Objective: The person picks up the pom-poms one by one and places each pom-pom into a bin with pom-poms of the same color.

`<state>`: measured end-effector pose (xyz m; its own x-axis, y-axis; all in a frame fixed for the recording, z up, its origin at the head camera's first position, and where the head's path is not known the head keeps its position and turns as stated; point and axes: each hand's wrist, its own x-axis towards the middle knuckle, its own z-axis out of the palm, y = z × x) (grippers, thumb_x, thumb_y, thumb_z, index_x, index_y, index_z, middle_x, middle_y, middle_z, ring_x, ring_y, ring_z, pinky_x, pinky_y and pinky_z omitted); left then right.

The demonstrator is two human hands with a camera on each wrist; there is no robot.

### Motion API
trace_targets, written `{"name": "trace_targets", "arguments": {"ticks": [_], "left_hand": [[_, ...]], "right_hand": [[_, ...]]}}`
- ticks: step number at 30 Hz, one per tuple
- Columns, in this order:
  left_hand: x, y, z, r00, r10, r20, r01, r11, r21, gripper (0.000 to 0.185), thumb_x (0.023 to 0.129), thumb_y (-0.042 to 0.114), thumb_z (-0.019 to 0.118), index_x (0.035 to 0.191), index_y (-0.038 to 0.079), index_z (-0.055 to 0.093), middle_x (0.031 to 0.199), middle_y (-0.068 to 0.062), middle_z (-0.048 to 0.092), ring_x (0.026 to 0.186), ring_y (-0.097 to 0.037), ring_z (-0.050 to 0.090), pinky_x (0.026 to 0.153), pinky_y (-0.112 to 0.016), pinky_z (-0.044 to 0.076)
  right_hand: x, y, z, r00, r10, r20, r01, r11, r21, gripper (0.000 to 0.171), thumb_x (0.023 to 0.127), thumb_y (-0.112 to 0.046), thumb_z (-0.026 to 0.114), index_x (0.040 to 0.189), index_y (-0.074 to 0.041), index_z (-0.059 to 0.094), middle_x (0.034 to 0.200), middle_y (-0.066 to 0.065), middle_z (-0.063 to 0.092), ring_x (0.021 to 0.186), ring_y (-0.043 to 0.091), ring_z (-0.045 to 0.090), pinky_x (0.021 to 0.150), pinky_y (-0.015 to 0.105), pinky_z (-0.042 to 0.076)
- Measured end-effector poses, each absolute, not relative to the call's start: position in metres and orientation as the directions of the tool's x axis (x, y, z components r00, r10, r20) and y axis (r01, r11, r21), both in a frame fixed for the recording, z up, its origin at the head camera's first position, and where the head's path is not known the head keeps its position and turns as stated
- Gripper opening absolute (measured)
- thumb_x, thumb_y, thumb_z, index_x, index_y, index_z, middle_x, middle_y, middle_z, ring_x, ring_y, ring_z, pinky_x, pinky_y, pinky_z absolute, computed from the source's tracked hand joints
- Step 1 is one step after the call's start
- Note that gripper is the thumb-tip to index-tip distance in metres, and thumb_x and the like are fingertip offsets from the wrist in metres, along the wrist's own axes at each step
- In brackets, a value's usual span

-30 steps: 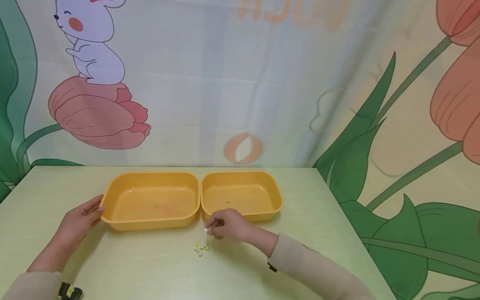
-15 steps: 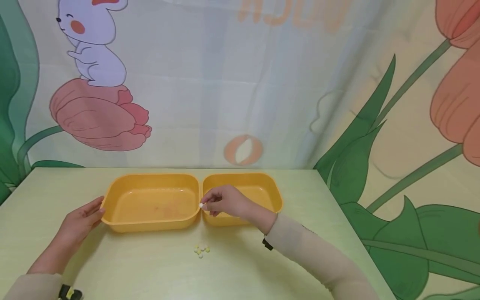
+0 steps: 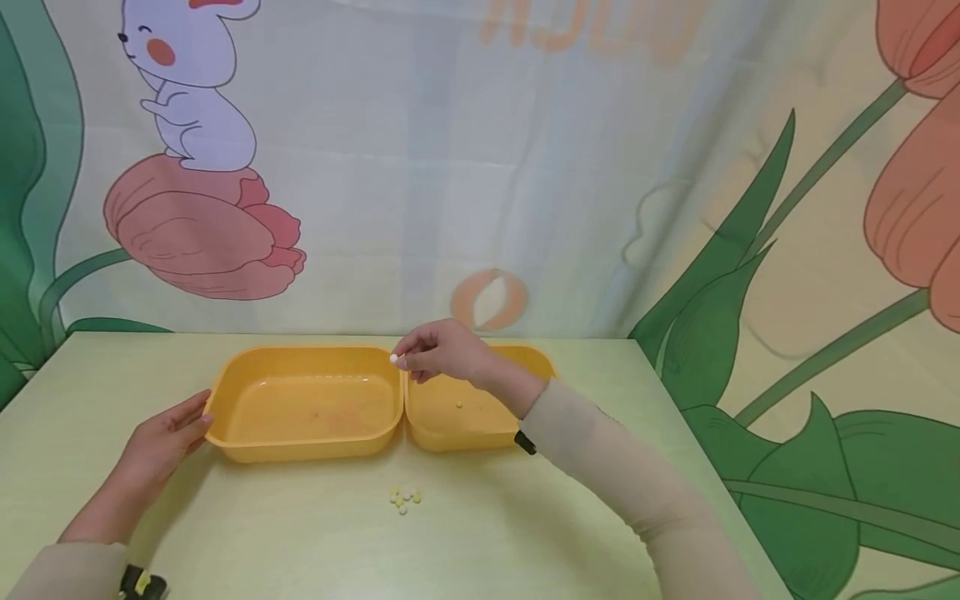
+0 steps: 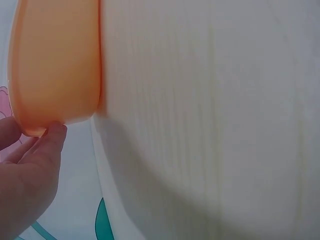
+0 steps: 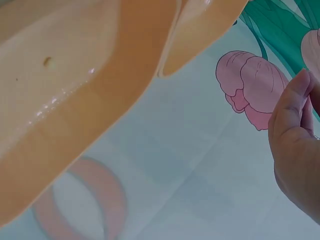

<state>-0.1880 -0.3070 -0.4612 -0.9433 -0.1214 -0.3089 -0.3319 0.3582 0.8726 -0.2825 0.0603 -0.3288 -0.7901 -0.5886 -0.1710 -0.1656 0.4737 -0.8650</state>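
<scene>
My left hand point(image 3: 161, 433) grips the left end of a large yellow plastic bin point(image 3: 303, 450); in the left wrist view its digits point(image 4: 57, 131) lie at the rim and outer wall. My right hand point(image 3: 446, 354) pinches a small white pill-like piece point(image 3: 394, 358) between thumb and fingertips, raised above where the two bins meet. A smaller yellow bin point(image 3: 468, 440) stands against the large one's right side, partly hidden by my right forearm. One small yellow piece point(image 3: 460, 405) lies in it. Several small white and yellow pieces point(image 3: 403, 498) lie on the table in front.
The pale wood-grain table point(image 3: 300, 533) ends at a printed cloth backdrop point(image 3: 450, 167) behind the bins. Another cloth with large tulips point(image 3: 840, 333) hangs along the right side.
My right hand has lifted away from near the loose pieces, up and slightly left over the bins, with the white piece in its pinch. My left hand stays at the large bin.
</scene>
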Motion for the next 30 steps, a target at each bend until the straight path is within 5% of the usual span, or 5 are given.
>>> {"name": "trace_targets", "arguments": {"ticks": [5,9,19,30], "left_hand": [[-0.188,-0.307,-0.462,-0.94,-0.128,-0.315,-0.34,0.353,0.871,0.063,0.113,0.032,0.033,0.162,0.007,0.003,0.17,-0.023,0.007,0.156,-0.045,0.018,0.118,-0.046,0.033],[-0.188,-0.306,-0.462,-0.942,-0.125,-0.313,-0.337,0.349,0.875,0.063,0.113,0.031,0.033,0.162,0.006,0.003,0.17,-0.022,0.007,0.156,-0.044,0.019,0.117,-0.044,0.034],[-0.188,-0.306,-0.46,-0.94,-0.133,-0.313,-0.34,0.339,0.877,0.064,0.113,0.032,0.034,0.162,0.006,0.003,0.169,-0.022,0.008,0.156,-0.044,0.019,0.119,-0.049,0.033],[-0.188,-0.31,-0.464,-0.951,-0.119,-0.286,-0.31,0.35,0.884,0.064,0.113,0.031,0.036,0.162,0.003,0.006,0.169,-0.025,0.011,0.155,-0.045,0.022,0.109,-0.027,0.047]], "right_hand": [[-0.29,0.05,-0.321,-0.785,-0.589,-0.191,-0.154,0.485,-0.861,0.024,0.097,-0.012,0.07,0.117,0.001,0.072,0.087,-0.002,0.069,0.083,0.023,0.07,0.079,0.025,0.066],[-0.297,0.041,-0.318,-0.784,-0.587,-0.201,-0.144,0.488,-0.861,0.022,0.098,-0.011,0.069,0.116,0.001,0.072,0.086,-0.001,0.069,0.081,0.021,0.069,0.087,0.033,0.067],[-0.317,0.009,-0.306,-0.769,-0.593,-0.238,-0.145,0.525,-0.839,0.021,0.098,-0.012,0.068,0.115,-0.001,0.073,0.088,0.001,0.069,0.077,0.014,0.067,0.08,0.025,0.066],[-0.328,-0.029,-0.304,-0.727,-0.641,-0.246,-0.17,0.515,-0.84,0.021,0.098,-0.013,0.07,0.114,-0.001,0.074,0.096,0.011,0.071,0.075,0.013,0.066,0.079,0.022,0.065]]}}
